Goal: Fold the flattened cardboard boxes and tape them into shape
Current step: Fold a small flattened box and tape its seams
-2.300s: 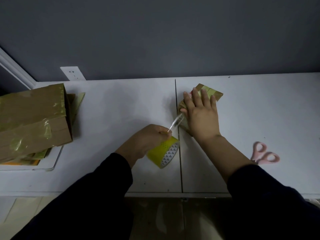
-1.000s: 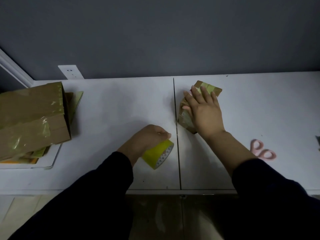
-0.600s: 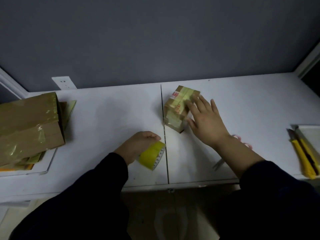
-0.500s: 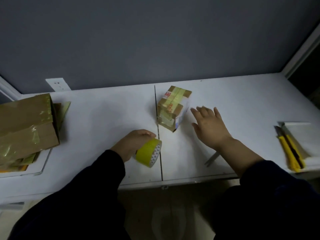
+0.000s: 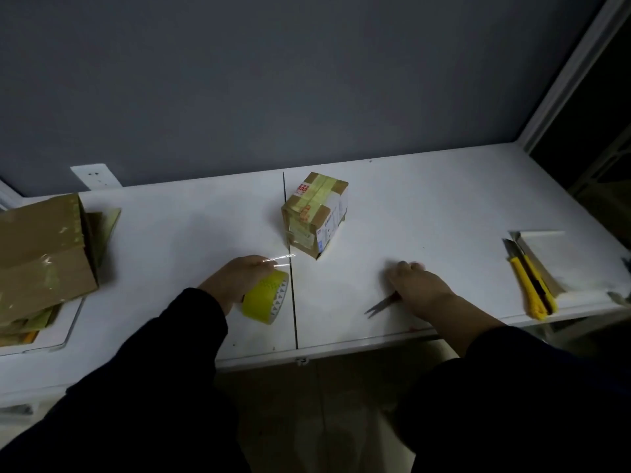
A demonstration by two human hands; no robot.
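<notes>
My left hand point(image 5: 239, 281) grips the yellow tape roll point(image 5: 264, 298), with a strand point(image 5: 280, 257) stretched toward the small taped box point(image 5: 314, 213) on the white table point(image 5: 426, 206). My right hand point(image 5: 421, 290) covers the scissors point(image 5: 377, 308); blur hides whether it grips them. Slack could let the strand stick to itself, and a tug could drag the box.

Print on the small box point(image 5: 314, 213) illegible.

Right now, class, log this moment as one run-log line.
left hand grips yellow tape roll | right hand rests on scissors | taped cardboard box stands free
</notes>
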